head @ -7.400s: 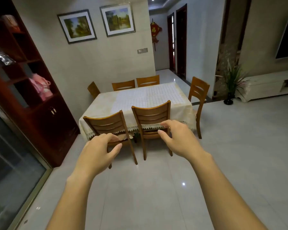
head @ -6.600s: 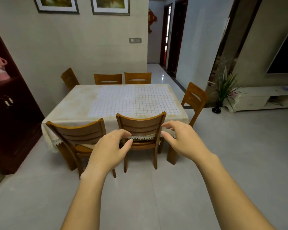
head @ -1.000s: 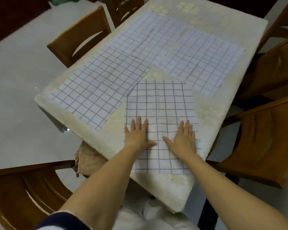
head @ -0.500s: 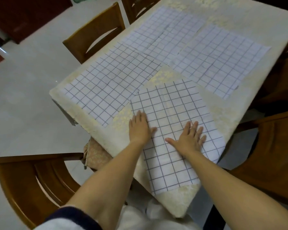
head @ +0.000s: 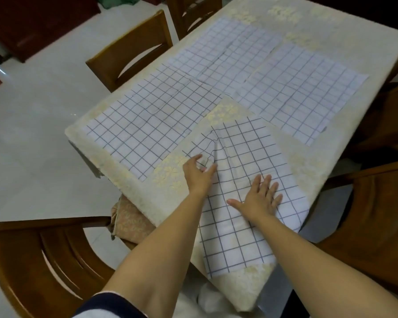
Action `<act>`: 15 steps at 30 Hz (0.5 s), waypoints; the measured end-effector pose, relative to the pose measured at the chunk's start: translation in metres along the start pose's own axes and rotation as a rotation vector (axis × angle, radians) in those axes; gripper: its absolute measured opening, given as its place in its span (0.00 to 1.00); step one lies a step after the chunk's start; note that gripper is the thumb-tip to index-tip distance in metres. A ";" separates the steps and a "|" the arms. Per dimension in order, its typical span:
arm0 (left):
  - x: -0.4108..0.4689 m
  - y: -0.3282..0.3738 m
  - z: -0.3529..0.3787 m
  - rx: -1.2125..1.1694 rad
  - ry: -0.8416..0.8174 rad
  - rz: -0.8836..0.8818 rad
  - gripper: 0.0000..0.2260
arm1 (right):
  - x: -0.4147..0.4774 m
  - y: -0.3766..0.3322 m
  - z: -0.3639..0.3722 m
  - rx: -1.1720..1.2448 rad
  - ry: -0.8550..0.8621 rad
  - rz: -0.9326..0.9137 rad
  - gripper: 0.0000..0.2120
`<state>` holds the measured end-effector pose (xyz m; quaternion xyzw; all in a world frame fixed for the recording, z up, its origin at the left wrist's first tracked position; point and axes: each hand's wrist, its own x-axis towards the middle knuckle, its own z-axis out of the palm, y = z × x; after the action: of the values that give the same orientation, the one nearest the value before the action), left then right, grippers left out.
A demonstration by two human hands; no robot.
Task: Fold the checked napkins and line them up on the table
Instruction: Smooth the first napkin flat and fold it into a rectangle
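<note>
The napkin (head: 251,157) lies at the table's (head: 331,24) near corner, its long axis running from the near edge inward. It looks thin, light and limp, best taken by its corners. The left hand (head: 199,175) pinches its left edge, raising a ridge, while the right hand (head: 260,198) presses flat, fingers spread.

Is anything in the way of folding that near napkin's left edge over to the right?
Only the right hand, pressed flat on the near napkin. The left hand pinches its raised edge; nothing else lies on it.
</note>
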<state>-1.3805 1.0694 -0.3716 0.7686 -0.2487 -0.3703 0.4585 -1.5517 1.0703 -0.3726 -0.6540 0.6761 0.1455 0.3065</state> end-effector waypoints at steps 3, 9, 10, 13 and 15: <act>0.018 0.010 -0.004 -0.312 0.020 -0.303 0.38 | 0.000 -0.001 -0.001 0.001 -0.013 -0.010 0.64; 0.053 0.011 -0.026 -0.335 -0.065 -0.396 0.31 | 0.005 -0.007 -0.001 -0.046 -0.007 -0.084 0.61; 0.058 0.009 -0.029 -0.356 -0.081 -0.414 0.34 | 0.006 -0.009 0.000 -0.052 -0.016 -0.097 0.61; 0.071 0.013 -0.041 -0.409 -0.032 -0.415 0.32 | 0.011 -0.014 -0.002 -0.075 -0.044 -0.121 0.63; 0.083 0.011 -0.052 -0.445 0.045 -0.385 0.25 | 0.015 -0.018 -0.007 -0.103 -0.063 -0.130 0.64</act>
<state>-1.2894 1.0315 -0.3744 0.6903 -0.0008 -0.4787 0.5425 -1.5346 1.0526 -0.3726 -0.7065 0.6138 0.1806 0.3025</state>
